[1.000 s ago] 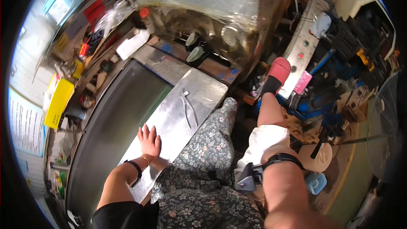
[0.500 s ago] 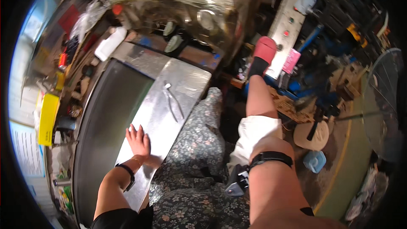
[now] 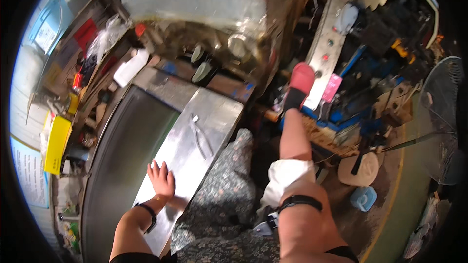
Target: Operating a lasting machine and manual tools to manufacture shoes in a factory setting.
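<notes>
My left hand [image 3: 161, 180] lies flat with fingers spread on a shiny steel sheet [image 3: 214, 112], holding nothing. A black band sits on that wrist. A pair of metal pliers [image 3: 200, 137] lies on the sheet a little beyond the hand. My right hand [image 3: 302, 79], in a red glove with a black cuff, reaches out to the lower edge of a grey control panel [image 3: 327, 44] with round buttons. The glove hides the fingers, so a grip cannot be made out. A white cloth [image 3: 287, 178] is wrapped round that arm.
A dark metal bed [image 3: 122, 151] runs left of the sheet, beside a cluttered shelf with a yellow box [image 3: 57, 143] and a white bottle [image 3: 129, 67]. A big cylindrical machine [image 3: 195, 0] stands behind. A fan [image 3: 441, 117] and a blue tub [image 3: 363, 198] are at right.
The view has shifted slightly. My left hand stays flat on the steel sheet and my gloved right hand stays by the control panel.
</notes>
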`<state>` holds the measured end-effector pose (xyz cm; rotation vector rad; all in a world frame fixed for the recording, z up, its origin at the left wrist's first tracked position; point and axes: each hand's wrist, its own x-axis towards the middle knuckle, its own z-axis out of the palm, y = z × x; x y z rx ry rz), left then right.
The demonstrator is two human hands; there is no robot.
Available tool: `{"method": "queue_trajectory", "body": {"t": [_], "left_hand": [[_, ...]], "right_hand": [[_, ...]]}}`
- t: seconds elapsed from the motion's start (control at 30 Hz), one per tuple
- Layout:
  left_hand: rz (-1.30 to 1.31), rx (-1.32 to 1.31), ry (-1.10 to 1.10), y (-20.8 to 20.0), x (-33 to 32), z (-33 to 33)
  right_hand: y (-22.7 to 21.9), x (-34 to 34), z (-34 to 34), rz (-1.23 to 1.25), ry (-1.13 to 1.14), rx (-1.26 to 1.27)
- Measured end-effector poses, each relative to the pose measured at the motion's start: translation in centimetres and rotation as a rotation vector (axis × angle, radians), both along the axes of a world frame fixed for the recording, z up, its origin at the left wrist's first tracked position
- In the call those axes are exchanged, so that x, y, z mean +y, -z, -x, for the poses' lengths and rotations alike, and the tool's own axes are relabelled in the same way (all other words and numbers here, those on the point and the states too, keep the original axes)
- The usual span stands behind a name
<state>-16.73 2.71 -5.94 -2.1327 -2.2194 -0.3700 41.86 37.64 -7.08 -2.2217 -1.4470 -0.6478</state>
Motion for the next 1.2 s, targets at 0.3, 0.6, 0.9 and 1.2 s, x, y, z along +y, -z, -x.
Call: {"method": "queue_trajectory", "body": {"t": [0.3,0.6,0.9,1.2], "left_hand": [[0.094,0.136,-0.005,1.1,0.0,1.2],[-0.004,0.132,0.089,1.4,0.3,1.2],[-0.017,0.096,0.084,1.5,0.1,1.2],[0.041,0.123,0.035,1.1,0.1,0.9]], "right_hand": [[9.0,0.2,0.6,-0.163,-0.019,0.14],[8.2,1.0,0.2,-0.344,-0.033,0.269],[8.0,0.8,-1.3,-0.286,-0.155,0.298],[10.1,0.1,0.1,-0.276,-0.094,0.352]]}}
